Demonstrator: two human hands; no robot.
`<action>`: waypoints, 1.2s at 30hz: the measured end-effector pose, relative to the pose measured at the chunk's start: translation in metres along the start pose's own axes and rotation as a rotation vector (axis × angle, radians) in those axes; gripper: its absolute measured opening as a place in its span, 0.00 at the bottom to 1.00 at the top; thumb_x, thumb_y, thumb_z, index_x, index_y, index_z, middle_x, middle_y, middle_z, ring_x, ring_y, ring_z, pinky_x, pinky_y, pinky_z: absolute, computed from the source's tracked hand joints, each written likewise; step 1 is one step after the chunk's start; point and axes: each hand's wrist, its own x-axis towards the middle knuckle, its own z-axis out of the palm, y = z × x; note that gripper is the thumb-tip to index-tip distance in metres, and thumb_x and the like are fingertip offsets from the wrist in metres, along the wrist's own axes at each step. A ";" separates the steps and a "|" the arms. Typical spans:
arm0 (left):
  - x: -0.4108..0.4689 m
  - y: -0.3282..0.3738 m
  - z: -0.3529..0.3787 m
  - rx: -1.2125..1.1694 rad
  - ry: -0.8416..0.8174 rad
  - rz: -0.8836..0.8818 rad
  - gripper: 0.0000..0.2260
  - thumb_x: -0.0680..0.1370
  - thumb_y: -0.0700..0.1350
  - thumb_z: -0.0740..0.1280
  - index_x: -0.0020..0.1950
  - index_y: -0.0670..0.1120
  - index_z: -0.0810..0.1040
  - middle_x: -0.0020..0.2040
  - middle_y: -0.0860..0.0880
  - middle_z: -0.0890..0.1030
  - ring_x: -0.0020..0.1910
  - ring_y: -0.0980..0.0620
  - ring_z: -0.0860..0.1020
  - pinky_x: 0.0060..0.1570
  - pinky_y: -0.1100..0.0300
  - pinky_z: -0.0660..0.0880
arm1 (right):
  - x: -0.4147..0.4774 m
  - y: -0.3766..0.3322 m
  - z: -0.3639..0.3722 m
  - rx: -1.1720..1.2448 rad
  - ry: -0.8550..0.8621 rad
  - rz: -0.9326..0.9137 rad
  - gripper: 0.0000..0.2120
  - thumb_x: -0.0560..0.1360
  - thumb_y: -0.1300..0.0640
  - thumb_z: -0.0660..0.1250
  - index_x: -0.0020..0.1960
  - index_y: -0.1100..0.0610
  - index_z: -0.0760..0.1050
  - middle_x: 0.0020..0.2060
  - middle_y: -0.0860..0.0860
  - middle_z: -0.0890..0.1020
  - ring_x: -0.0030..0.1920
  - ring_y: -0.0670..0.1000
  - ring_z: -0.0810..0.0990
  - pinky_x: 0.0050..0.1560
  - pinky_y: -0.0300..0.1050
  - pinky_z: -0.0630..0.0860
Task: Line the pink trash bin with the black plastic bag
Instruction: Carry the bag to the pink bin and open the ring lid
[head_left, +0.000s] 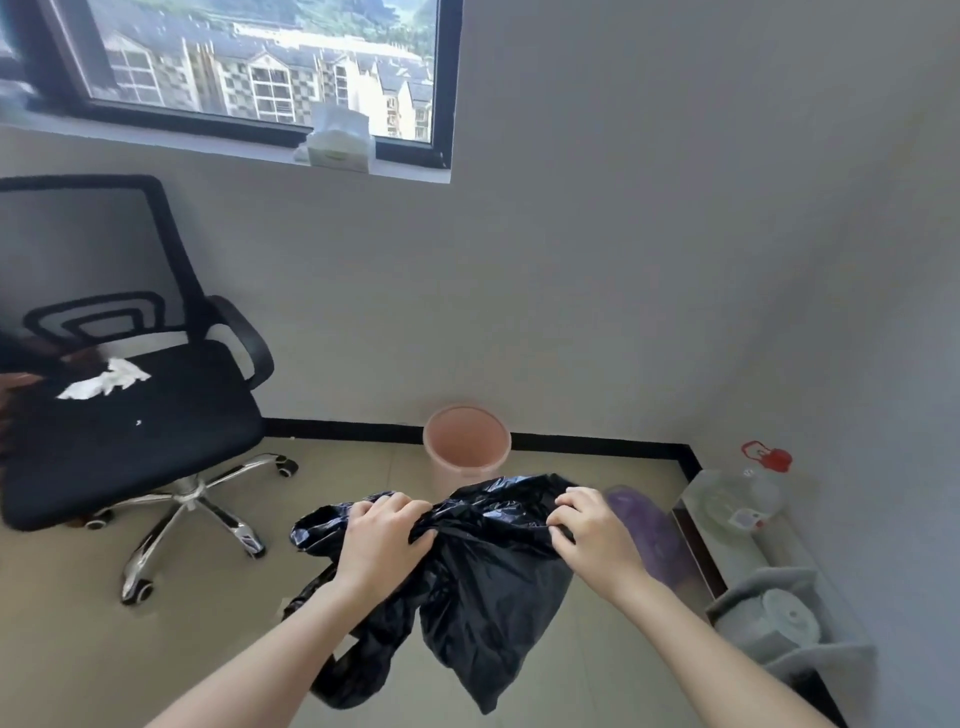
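1. Far left, a black office chair (130, 415) is cut off by the frame edge; crumpled white tissue (104, 382) lies on its seat, and a dark blurred shape beside it can't be made out.
2. Left hand (382, 540) is clenched on the black plastic bag's (488, 582) bunched top edge.
3. The bag hangs crumpled between both hands, above the floor; its opening is hard to see.
4. Behind it, the pink trash bin (466, 441) stands unlined against the wall, its base hidden by the bag.
5. Right hand (597, 535) pinches the bag's other side, partly covering a blurry purple object (654, 535).
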 end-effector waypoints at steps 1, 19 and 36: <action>0.013 0.001 0.011 -0.001 -0.016 -0.002 0.12 0.60 0.50 0.76 0.40 0.52 0.82 0.32 0.55 0.81 0.33 0.53 0.81 0.36 0.55 0.76 | 0.007 0.012 0.007 0.004 -0.008 0.019 0.03 0.60 0.61 0.67 0.30 0.57 0.79 0.33 0.52 0.82 0.41 0.54 0.82 0.38 0.40 0.79; 0.168 -0.018 0.159 0.108 -0.253 -0.249 0.19 0.53 0.43 0.82 0.41 0.47 0.83 0.33 0.49 0.80 0.32 0.47 0.80 0.33 0.53 0.76 | 0.163 0.149 0.141 0.225 -0.186 0.176 0.05 0.65 0.63 0.65 0.32 0.61 0.79 0.35 0.54 0.82 0.46 0.46 0.67 0.37 0.39 0.73; 0.208 -0.140 0.449 -0.007 -0.421 -0.338 0.18 0.58 0.40 0.80 0.46 0.43 0.83 0.40 0.45 0.81 0.39 0.43 0.81 0.38 0.47 0.77 | 0.197 0.260 0.411 0.163 -0.451 0.389 0.07 0.74 0.64 0.63 0.45 0.63 0.80 0.48 0.54 0.81 0.56 0.53 0.73 0.52 0.45 0.72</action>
